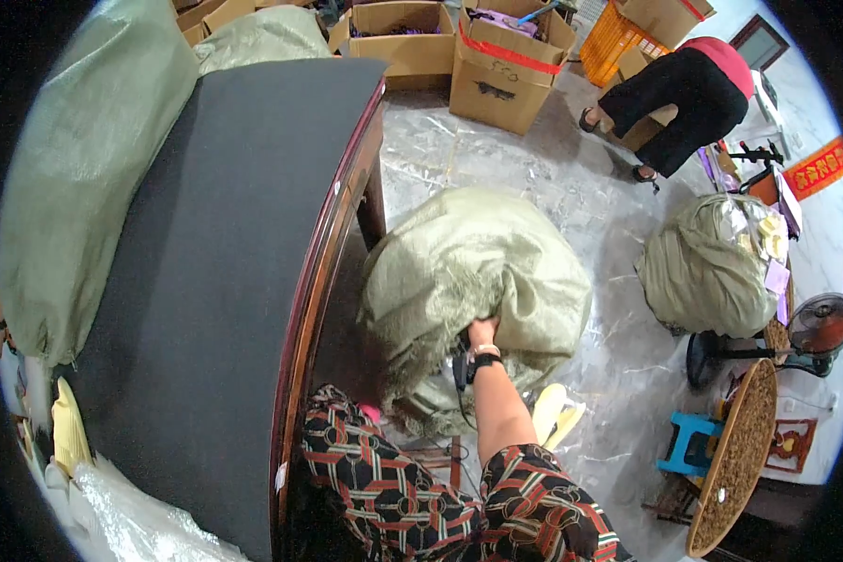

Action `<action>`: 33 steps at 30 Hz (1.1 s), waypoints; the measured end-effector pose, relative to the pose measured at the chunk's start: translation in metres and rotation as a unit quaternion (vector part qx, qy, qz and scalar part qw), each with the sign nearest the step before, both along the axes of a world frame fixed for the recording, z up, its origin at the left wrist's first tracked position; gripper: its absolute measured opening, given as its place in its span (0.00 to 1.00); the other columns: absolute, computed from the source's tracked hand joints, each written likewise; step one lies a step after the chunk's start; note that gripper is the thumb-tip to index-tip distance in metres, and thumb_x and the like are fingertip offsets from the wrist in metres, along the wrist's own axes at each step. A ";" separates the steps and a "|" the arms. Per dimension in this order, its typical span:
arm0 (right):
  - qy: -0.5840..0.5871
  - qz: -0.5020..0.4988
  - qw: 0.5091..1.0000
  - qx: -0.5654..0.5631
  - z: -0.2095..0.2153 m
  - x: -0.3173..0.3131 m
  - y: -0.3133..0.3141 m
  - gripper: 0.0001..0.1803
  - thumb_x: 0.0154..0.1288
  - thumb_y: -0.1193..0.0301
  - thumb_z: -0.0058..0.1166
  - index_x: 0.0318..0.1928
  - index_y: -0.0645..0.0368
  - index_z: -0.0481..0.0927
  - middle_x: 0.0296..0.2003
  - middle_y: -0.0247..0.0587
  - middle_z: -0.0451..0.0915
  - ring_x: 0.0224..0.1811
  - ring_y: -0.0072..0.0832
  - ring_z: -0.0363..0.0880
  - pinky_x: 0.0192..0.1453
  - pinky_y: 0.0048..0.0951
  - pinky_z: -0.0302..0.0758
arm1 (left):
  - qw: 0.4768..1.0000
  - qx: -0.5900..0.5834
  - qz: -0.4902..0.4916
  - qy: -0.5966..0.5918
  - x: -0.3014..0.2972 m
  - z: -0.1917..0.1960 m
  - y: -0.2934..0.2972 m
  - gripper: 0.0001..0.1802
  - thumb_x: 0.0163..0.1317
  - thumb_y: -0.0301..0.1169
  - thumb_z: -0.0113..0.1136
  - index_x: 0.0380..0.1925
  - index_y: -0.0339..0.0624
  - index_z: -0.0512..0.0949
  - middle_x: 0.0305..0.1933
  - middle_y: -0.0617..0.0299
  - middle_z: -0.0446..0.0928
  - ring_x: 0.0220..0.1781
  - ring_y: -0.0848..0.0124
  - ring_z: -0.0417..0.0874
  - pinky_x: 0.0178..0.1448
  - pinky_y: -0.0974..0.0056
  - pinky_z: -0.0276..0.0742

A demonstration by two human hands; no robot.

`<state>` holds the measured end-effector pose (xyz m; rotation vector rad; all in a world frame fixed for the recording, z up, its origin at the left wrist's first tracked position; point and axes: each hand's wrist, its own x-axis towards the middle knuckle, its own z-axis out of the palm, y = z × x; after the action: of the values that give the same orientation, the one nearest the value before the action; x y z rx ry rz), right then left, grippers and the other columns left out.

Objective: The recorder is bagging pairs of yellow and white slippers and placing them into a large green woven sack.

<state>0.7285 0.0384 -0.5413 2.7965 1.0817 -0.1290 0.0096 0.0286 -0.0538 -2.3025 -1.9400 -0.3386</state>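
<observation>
A big, bulging pale-green woven sack point(478, 253) sits on the floor in front of me, its frayed, gathered edge facing my way. My right hand point(483, 333) is closed on the bunched cloth in the middle of the sack's near side, the fingertips partly hidden in its folds. A pale bracelet and a dark wristband point(483, 362) circle that wrist, with a small dark device beside them. My left hand is not in view. Patterned black, red and white clothing point(393, 478) fills the lower edge.
A dark-topped table point(206, 234) runs along the left, with another sack point(94, 169) on it. Cardboard boxes point(510, 70) stand behind. At far right, a person point(679, 98) bends over. A full sack point(707, 267), fan point(815, 328), blue stool point(688, 445) and round tray point(735, 459) line the right.
</observation>
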 end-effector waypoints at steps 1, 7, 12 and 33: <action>0.131 0.049 0.989 -0.052 -0.007 -0.022 0.011 0.30 0.66 0.72 0.47 0.70 0.54 0.66 0.69 0.47 0.65 0.67 0.50 0.65 0.62 0.57 0.66 | 1.000 0.009 0.012 0.014 -0.008 0.000 -0.006 0.32 0.76 0.46 0.32 0.68 0.33 0.62 0.71 0.40 0.62 0.71 0.49 0.63 0.73 0.50 0.60; 0.262 0.037 0.961 -0.082 -0.006 -0.024 0.040 0.23 0.70 0.66 0.40 0.64 0.54 0.73 0.67 0.49 0.67 0.69 0.47 0.64 0.67 0.47 0.67 | 0.998 0.024 0.042 0.028 -0.016 -0.014 -0.015 0.32 0.73 0.44 0.35 0.68 0.33 0.63 0.71 0.39 0.62 0.71 0.48 0.63 0.73 0.49 0.60; 0.204 0.010 0.976 -0.075 -0.016 -0.029 0.047 0.23 0.71 0.64 0.40 0.62 0.55 0.75 0.64 0.51 0.71 0.66 0.48 0.68 0.66 0.47 0.68 | 0.998 0.016 0.046 0.030 -0.025 -0.028 -0.012 0.31 0.71 0.43 0.37 0.68 0.33 0.63 0.70 0.39 0.62 0.71 0.47 0.62 0.73 0.49 0.59; 0.238 0.029 0.964 -0.111 -0.022 -0.023 0.086 0.23 0.69 0.61 0.43 0.59 0.55 0.77 0.61 0.50 0.73 0.63 0.48 0.70 0.63 0.47 0.69 | 0.992 -0.023 0.084 0.091 -0.060 -0.036 -0.009 0.33 0.62 0.37 0.47 0.67 0.33 0.64 0.69 0.38 0.62 0.71 0.44 0.61 0.74 0.46 0.58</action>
<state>0.7055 0.1246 -0.5635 2.5866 1.1500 -0.8950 -0.0501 0.0193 -0.0894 -2.0932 -2.0484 -0.0651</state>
